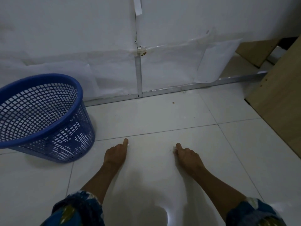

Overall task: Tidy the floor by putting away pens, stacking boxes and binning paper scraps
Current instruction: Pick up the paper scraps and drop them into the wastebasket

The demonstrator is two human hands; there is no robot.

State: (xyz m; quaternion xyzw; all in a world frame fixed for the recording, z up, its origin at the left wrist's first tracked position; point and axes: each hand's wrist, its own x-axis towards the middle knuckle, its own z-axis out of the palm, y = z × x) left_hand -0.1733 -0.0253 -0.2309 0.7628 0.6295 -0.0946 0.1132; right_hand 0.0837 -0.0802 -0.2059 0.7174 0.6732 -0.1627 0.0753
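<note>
a white panelled wall (171, 30) on a metal frame (138, 75) closes the back, with a loose sheet (213, 62) hanging against it at the right. a wooden cabinet (280, 103) juts in from the right edge. a blue mesh basket (40, 118) stands on the white tiled floor (162, 115), near the left hand (115, 154). that hand points its index finger onto a tile with the other fingers curled under; i cannot tell whether it holds anything. the right hand (187, 156), well apart from the basket, is curled narrow, pinching a small, crumpled white paper scrap (174, 150) low on the floor.
</note>
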